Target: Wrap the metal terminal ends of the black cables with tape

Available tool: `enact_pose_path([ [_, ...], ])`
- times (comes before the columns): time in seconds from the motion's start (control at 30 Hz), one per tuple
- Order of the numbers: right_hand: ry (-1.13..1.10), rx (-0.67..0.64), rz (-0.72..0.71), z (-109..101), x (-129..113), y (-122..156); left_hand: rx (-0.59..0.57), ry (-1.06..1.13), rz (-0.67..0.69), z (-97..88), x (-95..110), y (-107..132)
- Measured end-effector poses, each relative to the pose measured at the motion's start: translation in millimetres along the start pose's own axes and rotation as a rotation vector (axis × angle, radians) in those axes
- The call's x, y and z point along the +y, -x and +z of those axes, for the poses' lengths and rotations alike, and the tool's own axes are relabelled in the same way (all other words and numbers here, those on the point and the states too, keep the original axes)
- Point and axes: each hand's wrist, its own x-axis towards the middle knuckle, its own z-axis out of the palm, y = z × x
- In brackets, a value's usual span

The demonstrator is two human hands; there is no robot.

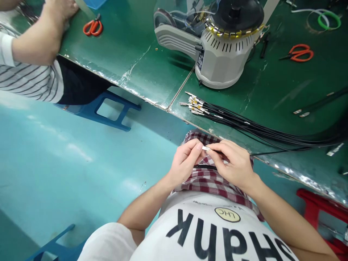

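White and small at the centre of the frame: a connector [206,148], pinched by the fingertips of the left hand [186,159] at one end and by those of the right hand [235,163] at the other. Held low by both, close together, over red-and-white checked fabric [201,185] and just below the near edge of the green table [127,50]. Trailing rightward from behind the right hand: a thin black cable [268,153], running along the table edge towards a bundle of black cables [258,128] with pale ends gathered at centre. Standing above the bundle, at upper centre: a grey machine [223,67] topped by a black disc. Lying to its right: orange-handled scissors [299,53], with a green ring [330,29] farther up. At upper left: another person's forearm [38,45], near a second pair of scissors [92,29]. Below that, a blue stool [91,106]; at lower right, a red stool [315,199].
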Motion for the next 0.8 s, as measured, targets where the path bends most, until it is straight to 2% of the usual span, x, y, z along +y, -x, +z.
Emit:
enact_pose_path([
  [0.13, 0.018, -0.037, 0.006, 1.9, 0.5, 3.4, -0.012, -0.041, 0.027, -3.7, -5.2, -1.3],
  [0.27, 0.090, -0.152, 0.037, -8.9, 15.5, -6.6, -0.009, -0.264, -0.016, -19.0, -24.7, -5.3],
  [0.33, 0.247, -0.090, 0.075, -18.5, 31.9, -17.7, -0.067, -0.459, -0.066, -28.7, -35.8, -8.5],
  [0.4, 0.451, -0.011, 0.115, -27.0, 50.9, -28.1, -0.119, -0.688, -0.058, -36.2, -43.3, -11.7],
  [0.43, 0.527, 0.001, 0.127, -29.7, 59.7, -31.9, -0.118, -0.781, -0.027, -38.5, -45.2, -13.3],
  [0.5, 0.581, 0.001, 0.130, -31.5, 72.9, -35.5, -0.044, -0.855, 0.068, -40.9, -45.4, -17.1],
  [0.6, 0.500, 0.072, 0.109, -28.2, 80.1, -33.4, 0.117, -0.712, 0.149, -41.6, -39.5, -26.6],
  [0.7, 0.412, 0.146, 0.079, -25.4, 77.9, -29.4, 0.231, -0.458, 0.118, -41.9, -30.0, -41.9],
  [0.8, 0.364, 0.178, 0.068, -26.7, 74.2, -27.5, 0.334, -0.324, 0.131, -40.6, -17.4, -60.3],
])
